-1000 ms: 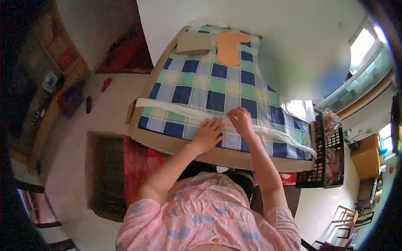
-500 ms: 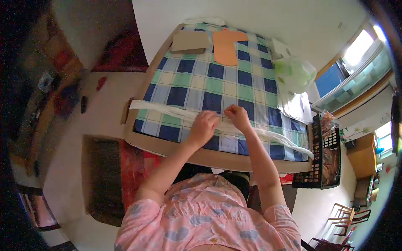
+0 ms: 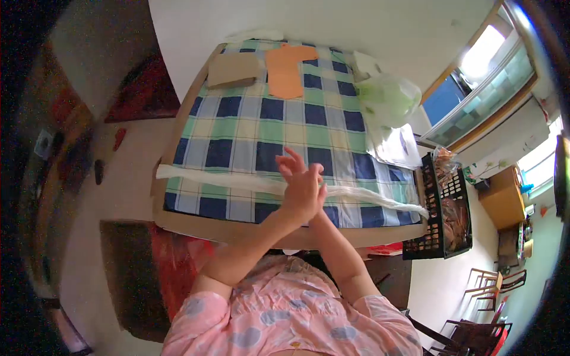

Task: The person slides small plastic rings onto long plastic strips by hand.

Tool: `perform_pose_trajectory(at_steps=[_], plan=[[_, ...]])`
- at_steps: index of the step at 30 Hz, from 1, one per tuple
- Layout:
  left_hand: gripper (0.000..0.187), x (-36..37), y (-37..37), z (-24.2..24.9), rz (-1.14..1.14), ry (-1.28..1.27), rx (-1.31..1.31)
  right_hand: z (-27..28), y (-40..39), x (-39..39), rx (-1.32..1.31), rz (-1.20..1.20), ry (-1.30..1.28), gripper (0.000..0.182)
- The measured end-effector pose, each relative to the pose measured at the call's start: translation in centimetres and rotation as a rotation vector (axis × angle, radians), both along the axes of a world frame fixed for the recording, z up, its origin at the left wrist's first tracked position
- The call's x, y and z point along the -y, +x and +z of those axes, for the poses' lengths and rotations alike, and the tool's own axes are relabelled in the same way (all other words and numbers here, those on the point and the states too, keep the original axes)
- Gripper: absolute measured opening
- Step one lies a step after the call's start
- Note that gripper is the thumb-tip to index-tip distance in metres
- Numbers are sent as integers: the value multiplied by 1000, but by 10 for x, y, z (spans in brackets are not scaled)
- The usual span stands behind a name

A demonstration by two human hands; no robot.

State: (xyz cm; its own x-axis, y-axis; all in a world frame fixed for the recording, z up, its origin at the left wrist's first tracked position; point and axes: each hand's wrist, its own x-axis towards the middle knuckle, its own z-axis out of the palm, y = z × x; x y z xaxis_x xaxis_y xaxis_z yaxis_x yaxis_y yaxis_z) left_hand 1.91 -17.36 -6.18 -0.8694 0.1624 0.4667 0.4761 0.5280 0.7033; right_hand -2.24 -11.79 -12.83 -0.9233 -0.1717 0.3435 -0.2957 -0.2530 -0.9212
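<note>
A long white bundle of thin strands [image 3: 237, 181] lies across the near part of the checked cloth [image 3: 237, 127]. Over its middle my forearms cross at the wrists. My left hand [image 3: 304, 191] is on top, its fingers bent and pressed together; what they hold, if anything, is too small to make out. Mostly hidden behind it is my right hand [image 3: 289, 161], whose visible fingers reach out to the left, slightly apart, with nothing seen between them.
Cardboard [image 3: 231, 69] and an orange cut-out piece [image 3: 285, 74] lie at the far side. A plastic bag with green marks [image 3: 389, 98] and white sheets [image 3: 399, 145] are at the right. A black crate [image 3: 433, 222] holding bags stands beside the table's right edge.
My hands, apart above the bundle before, have come together and crossed. My right hand has moved left behind my left. The view has shifted, with the table now lower and further left.
</note>
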Motion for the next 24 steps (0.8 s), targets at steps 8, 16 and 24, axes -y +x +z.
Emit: perform_pose_trajectory(at_steps=[8,16,24], plan=[[48,98,-9,18,294,-714,-240,57,15,-44,295,98,344,19],[56,135,37,23,-703,1057,490,45,37,-75,16,54,571,12],[48,96,43,8,-556,281,918,60,58,-88,-189,10,780,9]])
